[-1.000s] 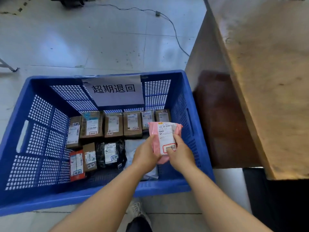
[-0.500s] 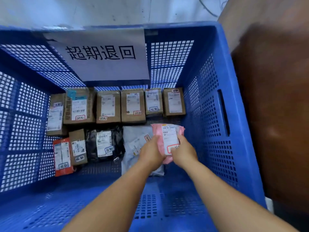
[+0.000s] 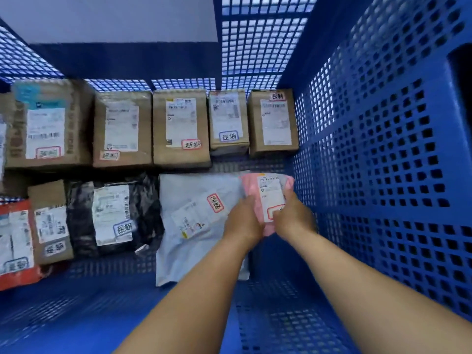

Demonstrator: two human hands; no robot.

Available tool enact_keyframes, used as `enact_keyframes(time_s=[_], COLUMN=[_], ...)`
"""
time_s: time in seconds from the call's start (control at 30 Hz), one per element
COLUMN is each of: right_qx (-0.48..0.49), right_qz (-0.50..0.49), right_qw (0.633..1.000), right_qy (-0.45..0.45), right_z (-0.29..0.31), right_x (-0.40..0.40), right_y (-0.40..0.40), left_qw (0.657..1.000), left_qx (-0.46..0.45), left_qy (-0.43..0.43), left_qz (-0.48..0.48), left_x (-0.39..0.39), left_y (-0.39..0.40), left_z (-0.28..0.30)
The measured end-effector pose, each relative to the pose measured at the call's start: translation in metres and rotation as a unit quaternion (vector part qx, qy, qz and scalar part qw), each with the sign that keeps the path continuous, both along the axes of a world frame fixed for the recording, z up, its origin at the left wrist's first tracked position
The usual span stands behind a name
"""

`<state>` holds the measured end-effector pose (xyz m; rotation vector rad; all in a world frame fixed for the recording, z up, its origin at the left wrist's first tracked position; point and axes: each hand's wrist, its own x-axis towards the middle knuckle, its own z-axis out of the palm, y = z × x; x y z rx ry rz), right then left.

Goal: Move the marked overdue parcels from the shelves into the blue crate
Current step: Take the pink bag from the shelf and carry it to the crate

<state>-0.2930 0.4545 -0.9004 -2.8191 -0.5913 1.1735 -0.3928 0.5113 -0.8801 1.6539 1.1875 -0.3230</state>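
A small pink parcel [image 3: 265, 190] with a white label and a red-edged sticker is low inside the blue crate [image 3: 383, 154], near its right wall. My left hand [image 3: 244, 223] grips its left edge and my right hand [image 3: 293, 218] grips its lower right corner. The parcel overlaps the right edge of a grey mailer bag [image 3: 196, 221] lying on the crate floor. I cannot tell whether it rests on the floor or hangs just above it.
Several brown boxes [image 3: 178, 129] with marked labels line the far wall. A black bag [image 3: 115, 215], a small brown box [image 3: 49, 223] and a red parcel [image 3: 15, 241] lie to the left. A white sign [image 3: 109, 16] hangs on the far wall.
My head and both hands have dropped deep into the crate. The pink parcel has gone down from above the rim to floor level beside the grey mailer.
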Motion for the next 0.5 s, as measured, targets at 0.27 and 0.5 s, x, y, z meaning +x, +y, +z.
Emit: enact_keyframes(time_s=[0.27,0.5], right_qx=[0.096,0.115], right_qz=[0.054,0.050], right_qw=[0.993,0.991], right_qy=[-0.039,0.043], right_z=[-0.057,-0.065], right_x=[0.025,0.025], right_y=[0.009,0.003], left_qw=[0.998,0.996], left_qx=[0.012,-0.009], left_qy=[-0.067,-0.080], left_qz=[-0.007,-0.027], left_x=[0.032,0.025], left_y=[0.007,0.007], left_z=[-0.067,-0.073])
